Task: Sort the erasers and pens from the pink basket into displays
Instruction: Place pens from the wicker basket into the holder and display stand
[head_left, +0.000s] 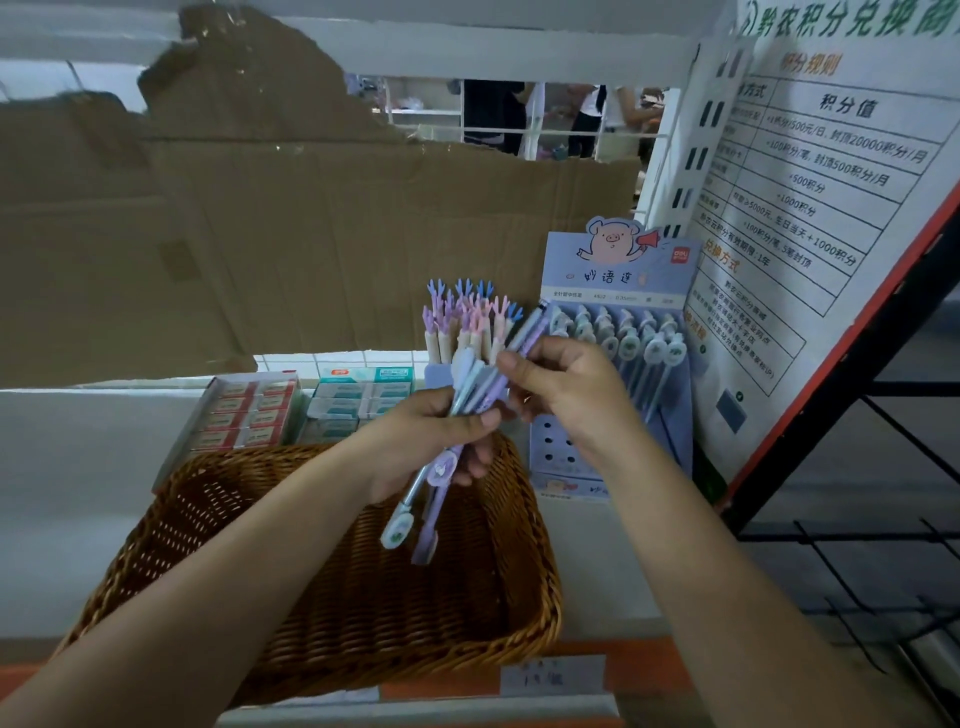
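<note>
Pen-sorting step, by the look of it. Gripped as a bundle of pens (470, 387) in the left hand (431, 439), fingers curled round, above the basket (208, 519), toppers hanging down. Pinched at the bundle's upper end by the right hand (566, 384): one purple pen (527, 330), angled up-right. Next, probably: draw free, turn topper-up, seat in a vacant hole of the pig-header display (618, 280) just beside. Forearms raised, wrists converging. Behind the basket: eraser boxes (249, 410).
</note>
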